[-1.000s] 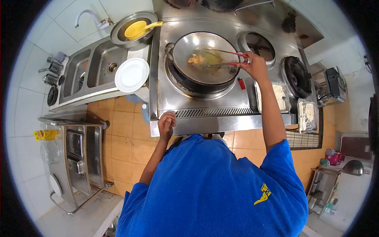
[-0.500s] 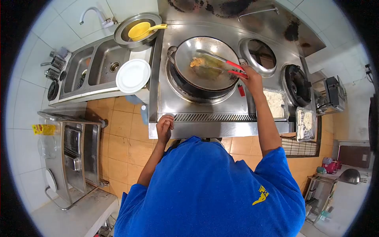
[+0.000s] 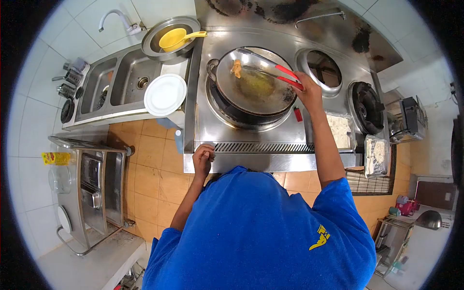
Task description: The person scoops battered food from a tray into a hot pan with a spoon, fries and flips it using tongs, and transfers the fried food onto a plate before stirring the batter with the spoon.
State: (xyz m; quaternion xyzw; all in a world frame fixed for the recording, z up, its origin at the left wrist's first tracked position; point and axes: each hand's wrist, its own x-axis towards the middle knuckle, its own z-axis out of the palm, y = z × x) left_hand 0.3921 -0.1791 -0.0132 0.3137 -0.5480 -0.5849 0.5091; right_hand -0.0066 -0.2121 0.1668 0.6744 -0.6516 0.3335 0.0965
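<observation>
My right hand point(image 3: 308, 91) grips steel tongs point(image 3: 268, 59) by their red handles, above the right side of a wok point(image 3: 227, 87). The tongs' arms are spread and reach toward the wok's left side. A golden-brown piece of food point(image 3: 236, 68) is by their far ends, up by the left wall. I cannot tell whether the tongs pinch it. Yellowish oil point(image 3: 256, 84) pools in the wok's bottom. My left hand point(image 3: 203, 158) rests at the stove's front edge with its fingers curled in, and no object shows in it.
Left of the wok are a white plate stack point(image 3: 165, 95), a metal basin point(image 3: 150, 41) with a yellow ladle-like scoop point(image 3: 172, 39), and a double sink point(image 3: 126, 82). Rightward are a red lighter-like object point(image 3: 298, 114), trays of pale flour-like stuff point(image 3: 340, 130) and a second burner point(image 3: 366, 107).
The food piece has moved up and left, from the oil toward the wok's left wall. My right hand and the tongs have shifted slightly upward. My left hand stays at the stove edge.
</observation>
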